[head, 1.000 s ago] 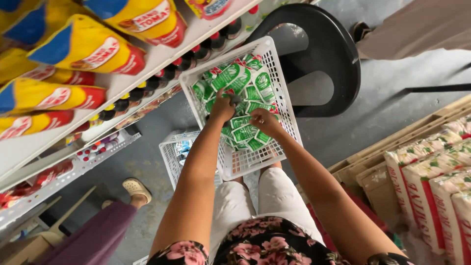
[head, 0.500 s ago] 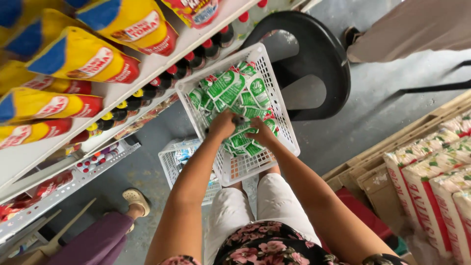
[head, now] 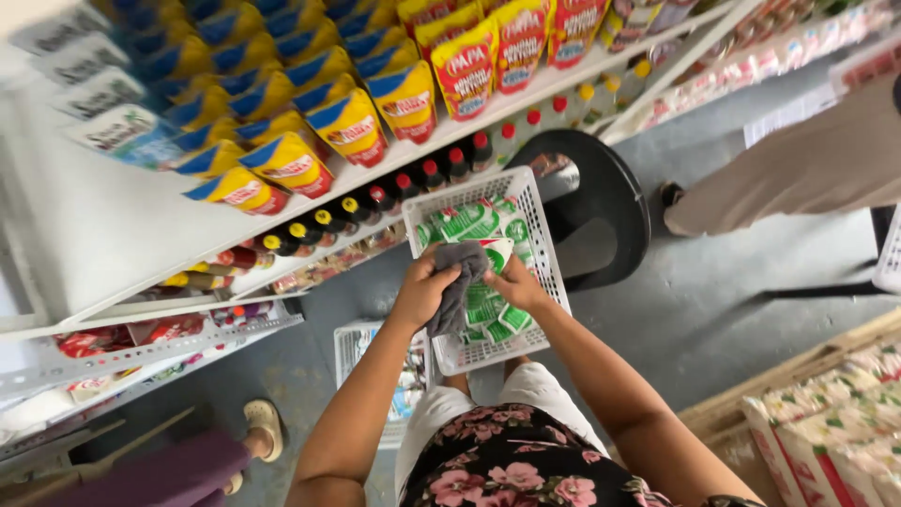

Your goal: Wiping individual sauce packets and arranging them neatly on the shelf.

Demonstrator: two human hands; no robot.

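Here, my left hand [head: 424,289] is clenched around a grey cloth [head: 457,284], which hangs down over the white plastic basket [head: 538,246] resting on my lap. My right hand [head: 519,283], at about three o'clock from the cloth, pinches a green-and-white sachet [head: 495,255] by its lower edge and tilts it up, I judge so the cloth can reach its face. The two hands sit close together above the basket's middle, which keeps anything that slips inside the mesh walls. More green sachets [head: 466,223] lie loose in the basket toward twelve o'clock, piled flat, likely because the open tray lets them be picked one at a time.

A second white basket [head: 355,347] stands on the floor at about seven o'clock from the first, next to my knee, with small packets inside that I cannot make out clearly. A black round stool [head: 610,202] stands at two o'clock, just behind the lap basket.

The floor [head: 713,310] is grey concrete. White metal shelving [head: 141,235] runs along the left, from nine to twelve o'clock, carrying yellow-and-blue pouches [head: 347,127], red-and-yellow pouches [head: 466,70] and a row of dark bottles [head: 413,183] with red and yellow caps. Another person's leg [head: 798,178] stands at two o'clock; a sandalled foot [head: 263,422] shows at eight o'clock, and stacked packets [head: 826,432] fill a crate at four o'clock
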